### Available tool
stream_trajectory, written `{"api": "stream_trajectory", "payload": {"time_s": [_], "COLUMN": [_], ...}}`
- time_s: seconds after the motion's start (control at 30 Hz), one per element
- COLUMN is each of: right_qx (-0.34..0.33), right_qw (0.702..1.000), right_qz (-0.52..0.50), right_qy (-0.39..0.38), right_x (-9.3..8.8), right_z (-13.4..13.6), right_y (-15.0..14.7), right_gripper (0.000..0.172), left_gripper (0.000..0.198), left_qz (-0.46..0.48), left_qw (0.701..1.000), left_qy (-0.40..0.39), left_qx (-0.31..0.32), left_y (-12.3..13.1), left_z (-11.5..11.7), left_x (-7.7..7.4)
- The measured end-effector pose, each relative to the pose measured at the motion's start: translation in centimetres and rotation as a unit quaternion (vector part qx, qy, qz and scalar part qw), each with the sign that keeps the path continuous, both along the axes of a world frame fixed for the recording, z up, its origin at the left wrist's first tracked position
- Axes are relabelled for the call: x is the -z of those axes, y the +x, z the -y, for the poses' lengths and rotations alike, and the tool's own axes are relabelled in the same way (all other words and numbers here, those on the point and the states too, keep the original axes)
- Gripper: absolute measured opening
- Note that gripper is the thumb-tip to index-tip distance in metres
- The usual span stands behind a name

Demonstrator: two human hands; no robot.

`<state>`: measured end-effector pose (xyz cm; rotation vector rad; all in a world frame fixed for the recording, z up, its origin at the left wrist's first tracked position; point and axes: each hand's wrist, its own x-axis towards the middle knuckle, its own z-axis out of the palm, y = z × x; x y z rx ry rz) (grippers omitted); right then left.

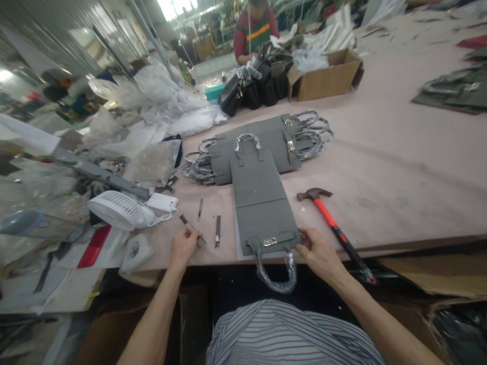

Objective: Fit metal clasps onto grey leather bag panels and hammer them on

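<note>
A flat grey handbag panel lies lengthwise in front of me, with a plastic-wrapped handle at each end and a silver clasp near my side. At its lower right corner, my right hand pinches the panel's edge between thumb and fingers. Left of the panel, my left hand is closed on a small dark strip-like tool, whose exact kind I cannot make out. Beside that hand lie a thin metal punch-like rod and a flat dark strip. A claw hammer with a red and black handle rests to the right.
Behind the panel is a stack of similar grey bag panels. A white fan and heaped clear plastic occupy the left. Farther back are black bags, a cardboard box and a person.
</note>
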<state>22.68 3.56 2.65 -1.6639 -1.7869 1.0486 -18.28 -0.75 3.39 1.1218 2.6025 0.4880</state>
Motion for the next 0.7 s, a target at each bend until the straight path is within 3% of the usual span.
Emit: {"api": "stream_trajectory", "payload": {"time_s": [0.17,0.23,0.33,0.5,0.6,0.7], "right_qx": [0.022,0.029,0.042,0.046,0.047,0.042], "right_qw": [0.999,0.999,0.996,0.993,0.993,0.992], "right_qz": [0.026,0.046,0.078,0.103,0.11,0.115], "right_qy": [-0.003,-0.005,-0.009,-0.019,-0.02,-0.015], "right_x": [-0.3,-0.5,-0.7,-0.8,-0.7,-0.6], "right_z": [-0.5,-0.7,-1.1,-1.5,-1.7,-1.7], "right_y": [-0.3,-0.6,-1.0,-1.1,-0.9,-0.9], "right_gripper": [0.038,0.039,0.039,0.028,0.023,0.022], "left_gripper": [0.029,0.031,0.027,0.016,0.014,0.014], "left_qz": [-0.07,-0.129,-0.188,-0.11,-0.068,-0.042], "left_qw": [0.992,0.986,0.973,0.945,0.947,0.956], "left_qy": [-0.095,-0.084,-0.004,0.12,0.122,0.117], "left_qx": [0.041,0.062,0.131,0.283,0.29,0.264], "left_y": [1.6,3.3,7.0,13.8,16.1,16.8], "left_z": [-0.5,-0.3,0.7,2.3,2.8,3.0], "left_x": [-0.9,-1.6,-2.4,-2.2,-1.7,-1.5]}}
